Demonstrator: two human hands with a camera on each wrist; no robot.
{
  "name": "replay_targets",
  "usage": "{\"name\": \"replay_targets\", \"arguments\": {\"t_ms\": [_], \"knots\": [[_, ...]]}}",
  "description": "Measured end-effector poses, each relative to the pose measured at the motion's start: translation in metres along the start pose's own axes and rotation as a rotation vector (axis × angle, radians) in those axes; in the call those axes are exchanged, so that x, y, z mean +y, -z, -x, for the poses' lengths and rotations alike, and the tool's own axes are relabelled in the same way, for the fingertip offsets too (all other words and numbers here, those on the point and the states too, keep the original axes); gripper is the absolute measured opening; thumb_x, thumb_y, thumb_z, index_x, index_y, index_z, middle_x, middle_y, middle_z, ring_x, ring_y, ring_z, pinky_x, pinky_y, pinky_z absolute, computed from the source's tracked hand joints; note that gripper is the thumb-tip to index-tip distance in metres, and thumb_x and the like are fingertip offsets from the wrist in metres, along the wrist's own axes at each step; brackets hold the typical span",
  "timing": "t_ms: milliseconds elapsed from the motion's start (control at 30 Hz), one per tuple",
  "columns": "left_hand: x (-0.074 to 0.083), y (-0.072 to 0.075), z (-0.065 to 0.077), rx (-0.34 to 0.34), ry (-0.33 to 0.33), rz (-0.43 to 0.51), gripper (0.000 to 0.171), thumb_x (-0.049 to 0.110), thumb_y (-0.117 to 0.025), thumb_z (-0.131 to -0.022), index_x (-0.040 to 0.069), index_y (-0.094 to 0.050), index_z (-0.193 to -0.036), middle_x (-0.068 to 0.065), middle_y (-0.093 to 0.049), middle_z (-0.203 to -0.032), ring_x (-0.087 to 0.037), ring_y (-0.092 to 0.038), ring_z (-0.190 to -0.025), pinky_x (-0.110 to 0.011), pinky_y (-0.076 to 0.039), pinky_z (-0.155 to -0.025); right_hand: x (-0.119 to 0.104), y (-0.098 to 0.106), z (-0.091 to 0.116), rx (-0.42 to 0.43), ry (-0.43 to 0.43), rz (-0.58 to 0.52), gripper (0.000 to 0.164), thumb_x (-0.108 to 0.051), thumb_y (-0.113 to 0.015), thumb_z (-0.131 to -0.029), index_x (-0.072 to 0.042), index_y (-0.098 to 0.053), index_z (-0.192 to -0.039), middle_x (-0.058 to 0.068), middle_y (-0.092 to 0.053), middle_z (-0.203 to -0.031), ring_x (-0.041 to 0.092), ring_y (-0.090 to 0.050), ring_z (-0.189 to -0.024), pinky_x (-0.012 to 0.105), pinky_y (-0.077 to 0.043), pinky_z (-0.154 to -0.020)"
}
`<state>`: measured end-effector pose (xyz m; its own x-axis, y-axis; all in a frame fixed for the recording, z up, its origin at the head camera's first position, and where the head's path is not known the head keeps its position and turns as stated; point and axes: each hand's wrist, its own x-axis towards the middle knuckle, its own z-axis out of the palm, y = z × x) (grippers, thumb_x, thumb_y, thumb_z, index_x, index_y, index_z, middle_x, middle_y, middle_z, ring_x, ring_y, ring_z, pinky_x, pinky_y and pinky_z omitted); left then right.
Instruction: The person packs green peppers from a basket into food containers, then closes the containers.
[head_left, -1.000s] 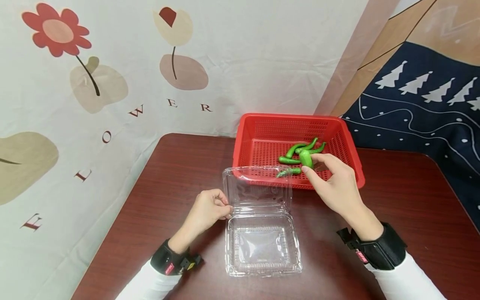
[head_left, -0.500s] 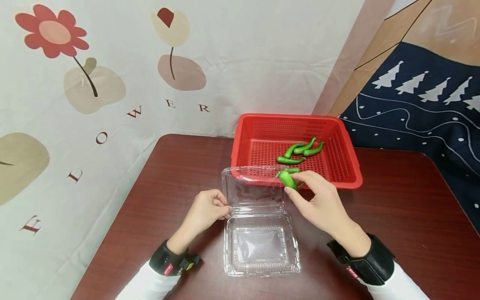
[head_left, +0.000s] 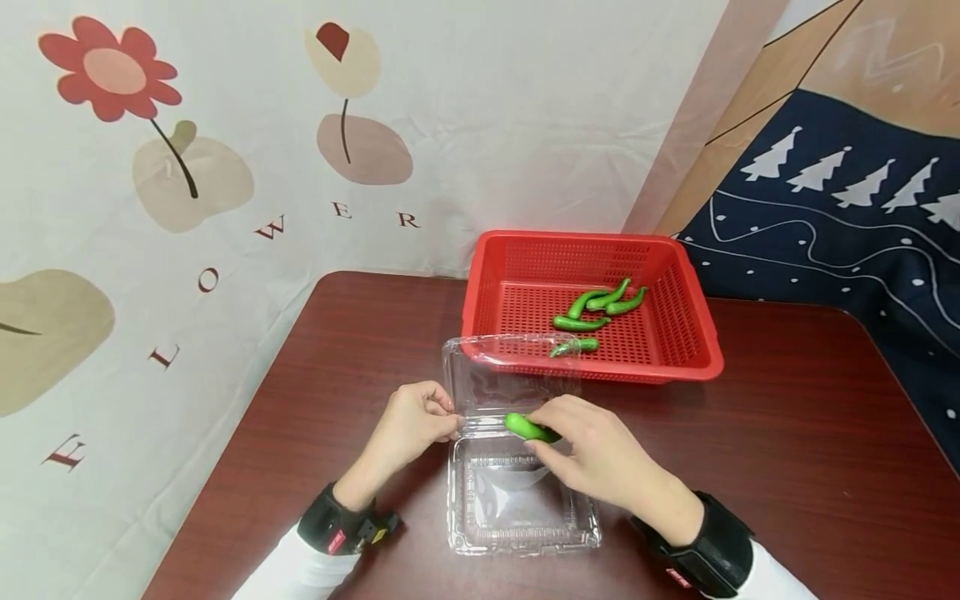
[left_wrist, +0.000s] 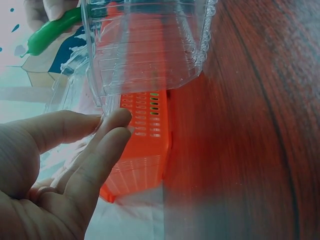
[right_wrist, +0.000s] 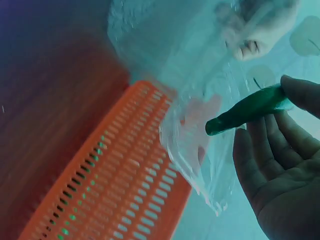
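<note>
In the head view, a clear plastic clamshell container lies on the table with its lid raised toward the basket. My left hand pinches its left edge near the hinge, thumb against fingers, as the left wrist view also shows. Over the hinge side of the tray, my right hand holds a green pepper between thumb and fingers. The right wrist view shows that pepper across the fingers. Nothing lies in the tray. Several more green peppers rest in the red basket behind.
The basket stands at the back of the dark red wooden table, partly seen through the container's lid. A white printed cloth hangs behind, with a navy cloth at the right.
My right hand has carried the green pepper from over the basket down and left, to above the container. My left hand has kept its place at the container's edge.
</note>
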<state>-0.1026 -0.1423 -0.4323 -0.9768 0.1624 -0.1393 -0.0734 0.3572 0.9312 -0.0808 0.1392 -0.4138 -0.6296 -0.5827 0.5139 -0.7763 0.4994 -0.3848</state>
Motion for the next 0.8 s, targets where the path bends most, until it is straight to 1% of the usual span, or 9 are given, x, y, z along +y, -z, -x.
{"name": "replay_targets", "arguments": {"t_ms": [133, 200, 333, 433, 533, 633, 700, 800], "knots": [[-0.001, 0.0, 0.0, 0.005, 0.007, -0.001, 0.018, -0.005, -0.081, -0.082, 0.0, -0.064, -0.083, -0.01, -0.076, -0.074, -0.024, -0.074, -0.066, -0.03, -0.063, -0.061, -0.004, -0.009, 0.001, -0.065, 0.021, 0.043, 0.025, -0.017, -0.089, -0.083, -0.012, -0.076, -0.104, -0.007, -0.069, -0.098, 0.008, -0.063, -0.089, 0.027, -0.058, -0.072], [-0.001, 0.0, 0.0, 0.005, 0.013, -0.002, 0.018, -0.005, -0.081, -0.082, 0.001, -0.064, -0.083, -0.01, -0.076, -0.074, -0.023, -0.074, -0.067, -0.028, -0.062, -0.06, -0.005, -0.013, 0.002, -0.086, 0.048, 0.058, 0.025, -0.016, -0.089, -0.082, -0.011, -0.076, -0.103, -0.006, -0.069, -0.098, 0.009, -0.064, -0.089, 0.027, -0.059, -0.073], [0.0, 0.001, 0.001, 0.01, 0.01, -0.007, 0.019, -0.005, -0.081, -0.082, 0.001, -0.064, -0.083, -0.008, -0.075, -0.073, -0.022, -0.074, -0.066, -0.031, -0.063, -0.061, -0.006, -0.022, 0.004, -0.125, 0.12, 0.106, 0.024, -0.017, -0.09, -0.081, -0.011, -0.076, -0.1, -0.005, -0.07, -0.094, 0.01, -0.066, -0.086, 0.028, -0.059, -0.074], [0.0, 0.001, 0.001, 0.015, 0.001, -0.018, 0.019, -0.005, -0.081, -0.082, 0.001, -0.063, -0.083, -0.007, -0.075, -0.073, -0.02, -0.073, -0.066, -0.033, -0.063, -0.06, -0.005, -0.029, 0.005, -0.167, 0.157, 0.171, 0.022, -0.02, -0.089, -0.082, -0.012, -0.075, -0.096, -0.006, -0.069, -0.089, 0.01, -0.065, -0.08, 0.027, -0.058, -0.07], [0.0, 0.001, 0.001, 0.016, 0.003, -0.036, 0.019, -0.004, -0.082, -0.081, 0.002, -0.064, -0.083, -0.006, -0.075, -0.073, -0.018, -0.072, -0.065, -0.03, -0.059, -0.057, -0.005, -0.036, 0.006, -0.219, 0.159, 0.246, 0.021, -0.023, -0.089, -0.083, -0.013, -0.074, -0.093, -0.006, -0.068, -0.086, 0.011, -0.065, -0.077, 0.027, -0.058, -0.066], [0.001, 0.001, 0.001, 0.017, 0.008, -0.049, 0.019, -0.002, -0.082, -0.081, 0.002, -0.064, -0.083, -0.005, -0.075, -0.072, -0.016, -0.071, -0.064, -0.024, -0.053, -0.054, -0.006, -0.04, 0.006, -0.267, 0.149, 0.299, 0.021, -0.025, -0.088, -0.083, -0.013, -0.073, -0.09, -0.005, -0.067, -0.082, 0.012, -0.066, -0.073, 0.029, -0.058, -0.062], [0.001, 0.001, 0.001, 0.019, 0.005, -0.053, 0.019, -0.002, -0.083, -0.081, 0.002, -0.064, -0.083, -0.005, -0.075, -0.072, -0.016, -0.07, -0.064, -0.023, -0.051, -0.053, -0.006, -0.042, 0.007, -0.282, 0.154, 0.323, 0.022, -0.026, -0.089, -0.082, -0.014, -0.072, -0.088, -0.006, -0.065, -0.079, 0.012, -0.065, -0.07, 0.03, -0.057, -0.06], [0.001, 0.001, 0.001, 0.018, 0.002, -0.054, 0.019, -0.002, -0.083, -0.081, 0.002, -0.064, -0.083, -0.005, -0.075, -0.072, -0.017, -0.071, -0.064, -0.023, -0.051, -0.053, -0.007, -0.045, 0.007, -0.28, 0.183, 0.366, 0.023, -0.027, -0.09, -0.08, -0.014, -0.071, -0.083, -0.006, -0.063, -0.075, 0.013, -0.064, -0.066, 0.031, -0.056, -0.056]]}}
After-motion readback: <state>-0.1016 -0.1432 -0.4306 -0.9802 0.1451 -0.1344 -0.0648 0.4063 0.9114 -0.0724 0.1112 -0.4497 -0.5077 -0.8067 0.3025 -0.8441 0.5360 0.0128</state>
